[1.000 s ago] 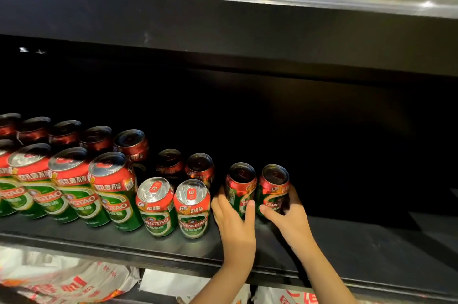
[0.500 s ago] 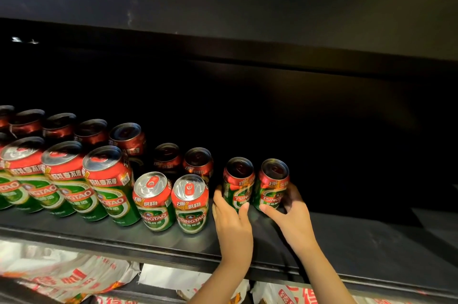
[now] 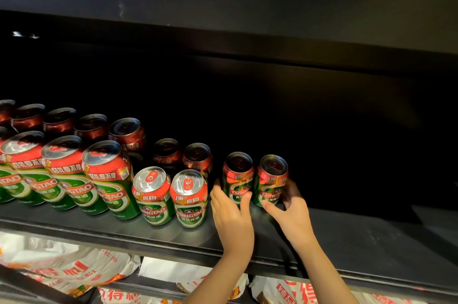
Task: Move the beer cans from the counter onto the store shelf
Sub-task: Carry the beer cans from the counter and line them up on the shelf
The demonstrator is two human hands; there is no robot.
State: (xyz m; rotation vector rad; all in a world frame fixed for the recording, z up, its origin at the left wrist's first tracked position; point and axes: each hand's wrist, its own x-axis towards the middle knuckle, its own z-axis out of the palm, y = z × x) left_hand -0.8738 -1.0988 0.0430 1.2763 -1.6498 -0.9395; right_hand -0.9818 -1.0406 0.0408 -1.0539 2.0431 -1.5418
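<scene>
Two short green-and-red beer cans stand side by side on the dark store shelf (image 3: pixel 359 236), right of the stocked rows. My left hand (image 3: pixel 231 214) grips the left can (image 3: pixel 238 174), fingers on its left side and thumb on its front. My right hand (image 3: pixel 291 209) grips the right can (image 3: pixel 271 177), thumb at its base and fingers round its right side. Both cans are upright and rest on the shelf. The counter is out of sight.
Left of my hands stand two short cans (image 3: pixel 189 198) in front, several tall cans (image 3: pixel 109 179) further left, and more cans in the dark behind. The upper shelf's edge (image 3: pixel 297 18) hangs overhead. White-and-red packages (image 3: pixel 62 264) lie on the shelf below.
Both hands keep hold of the same two cans on the shelf. My view has dropped a little; the cans have barely moved.
</scene>
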